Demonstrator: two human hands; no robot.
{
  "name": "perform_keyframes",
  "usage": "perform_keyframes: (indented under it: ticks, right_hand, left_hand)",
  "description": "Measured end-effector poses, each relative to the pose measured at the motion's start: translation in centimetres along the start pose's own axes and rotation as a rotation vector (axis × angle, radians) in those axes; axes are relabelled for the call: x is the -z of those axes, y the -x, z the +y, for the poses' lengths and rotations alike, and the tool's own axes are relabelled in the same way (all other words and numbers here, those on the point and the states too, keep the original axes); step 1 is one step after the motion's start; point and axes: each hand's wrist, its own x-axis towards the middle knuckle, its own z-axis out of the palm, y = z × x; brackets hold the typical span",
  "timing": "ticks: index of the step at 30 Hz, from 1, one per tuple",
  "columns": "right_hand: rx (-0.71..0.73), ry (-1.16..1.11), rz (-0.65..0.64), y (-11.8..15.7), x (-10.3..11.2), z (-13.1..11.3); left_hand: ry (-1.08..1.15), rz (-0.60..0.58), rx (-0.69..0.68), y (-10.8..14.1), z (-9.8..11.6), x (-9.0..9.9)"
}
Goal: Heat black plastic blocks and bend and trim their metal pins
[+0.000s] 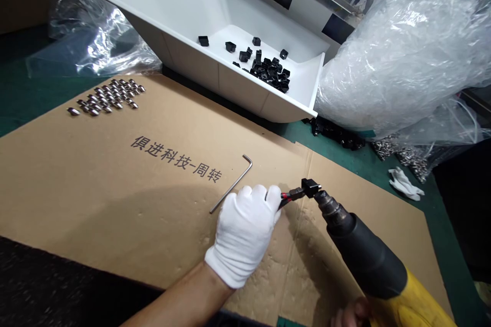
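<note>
My left hand (241,235), in a white cotton glove, is closed around a short piece of wire with red banding. A small black connector (309,188) sits at the wire's end, just beyond the gloved fingers. My right hand (351,312), bare and partly cut off by the frame's bottom edge, grips a yellow and black heat gun (364,255). The gun's dark nozzle almost touches the connector. An L-shaped hex key (233,184) lies on the cardboard sheet (115,173) just beyond my left hand's fingers.
A white angled tray (161,10) holds a heap of small black parts. Several shiny metal pieces (107,97) lie on the cardboard at the far left. Clear plastic bags (399,51) bulge on the right. A white cloth (404,184) and black parts (333,133) lie on the green mat.
</note>
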Motion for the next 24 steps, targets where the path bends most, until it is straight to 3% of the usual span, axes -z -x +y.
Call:
perform_keyframes:
  ticks: [12, 15, 21, 24]
  right_hand:
    - [0.030, 0.030, 0.043, -0.2, -0.8, -0.2]
    - [0.032, 0.041, 0.044, 1.6, -1.1, -0.6]
    - [0.038, 0.064, 0.042, 7.8, -0.7, -1.0]
    - [0.044, 0.078, 0.040, 8.2, -0.7, -0.9]
  left_hand:
    - [0.001, -0.012, -0.008, 0.0, 0.0, 0.2]
    - [0.004, -0.012, -0.009, 0.0, 0.0, 0.1]
    - [0.006, -0.014, -0.015, 0.0, 0.0, 0.1]
    - [0.004, -0.005, -0.016, 0.0, 0.0, 0.0]
